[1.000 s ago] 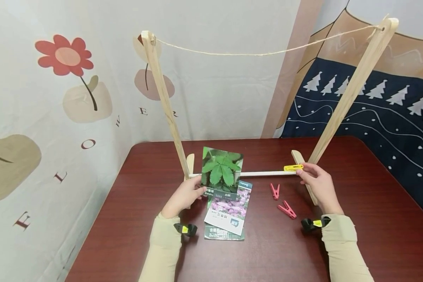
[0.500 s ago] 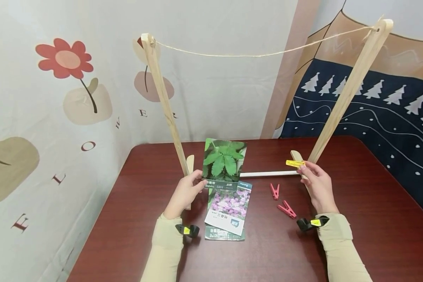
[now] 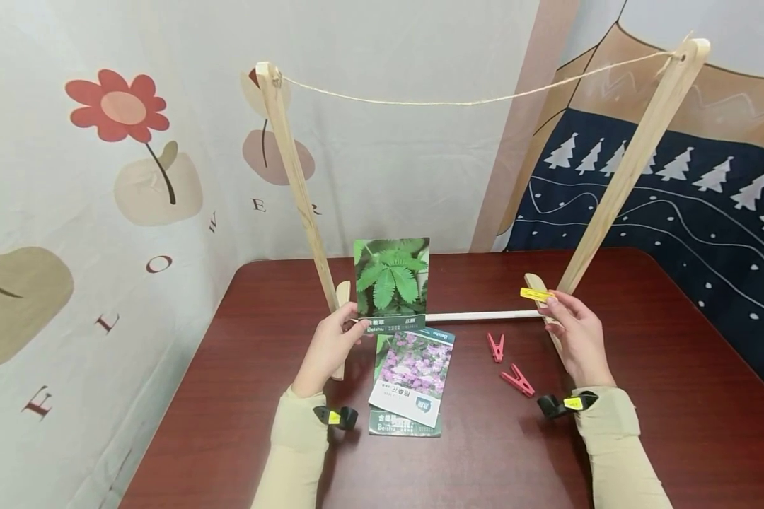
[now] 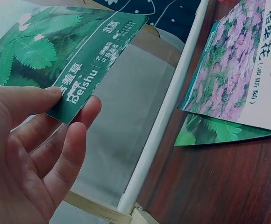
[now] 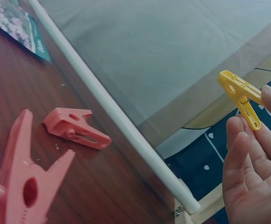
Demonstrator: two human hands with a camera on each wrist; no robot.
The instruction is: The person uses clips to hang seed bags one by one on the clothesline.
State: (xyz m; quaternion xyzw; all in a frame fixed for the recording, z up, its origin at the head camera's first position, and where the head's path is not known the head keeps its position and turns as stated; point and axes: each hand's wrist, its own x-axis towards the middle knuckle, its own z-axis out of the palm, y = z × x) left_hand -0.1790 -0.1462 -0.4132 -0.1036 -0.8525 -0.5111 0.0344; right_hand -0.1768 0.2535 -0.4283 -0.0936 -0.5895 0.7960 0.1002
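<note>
My left hand (image 3: 332, 348) pinches the lower left corner of a seed packet (image 3: 391, 283) with a green fern-like leaf on it. In the left wrist view, the thumb lies over the packet's dark green band and the fingers are behind it. Between thumb and fingers of my right hand (image 3: 576, 336) is a yellow clothespin (image 5: 240, 98), pinched by its handle legs. Below the held packet, a seed packet with pink flowers (image 3: 415, 367) lies over another green packet (image 3: 404, 424) on the table. Two pink clothespins (image 3: 496, 348) lie to the right of these packets.
A wooden frame stands on the dark red table (image 3: 229, 410). Its left post (image 3: 296, 177) and right post (image 3: 637, 162) carry a sagging string (image 3: 420, 103) between their tops. A white rod (image 3: 484, 316) joins them low down. Printed cloth hangs behind.
The left hand has raised the leaf packet, which stands more upright and a little further left. The right hand has lifted the yellow clothespin slightly off the white rod's right end.
</note>
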